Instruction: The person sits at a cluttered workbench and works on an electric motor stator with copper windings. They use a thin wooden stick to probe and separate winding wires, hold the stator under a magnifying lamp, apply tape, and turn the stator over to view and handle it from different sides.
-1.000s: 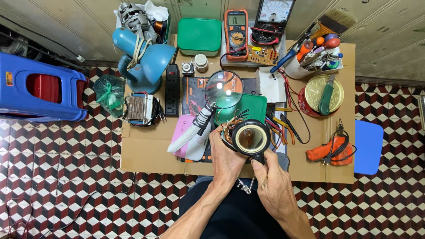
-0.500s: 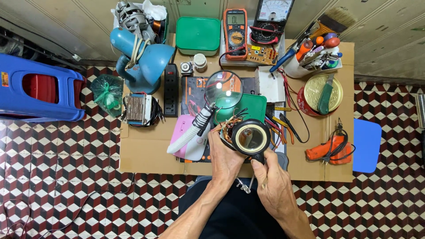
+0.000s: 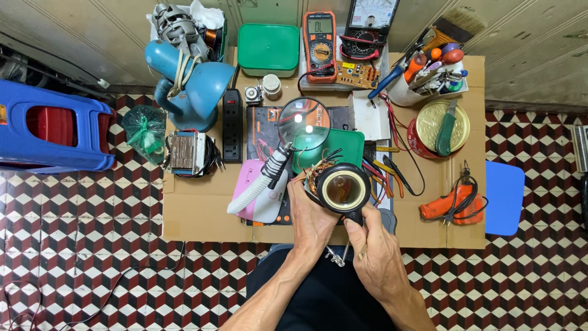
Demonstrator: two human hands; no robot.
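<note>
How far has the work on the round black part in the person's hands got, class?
Done: the round black part is off the table, its copper windings and loose wires exposed. In hand: the left hand grips it from below; the right hand holds a thin tool at its lower edge. Left: the wires hang unconnected, and the orange multimeter lies unused.

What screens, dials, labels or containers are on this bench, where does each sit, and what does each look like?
Digital multimeter: back edge, centre; orange upright case, pale lit screen, round dial.
Analogue meter: right of it; black, white scale face.
Green box: back, left of the meters; square lidded container.
Round tin: right side; red wall, gold lid.
Green bag: off the bench's left edge; knotted plastic.
</note>
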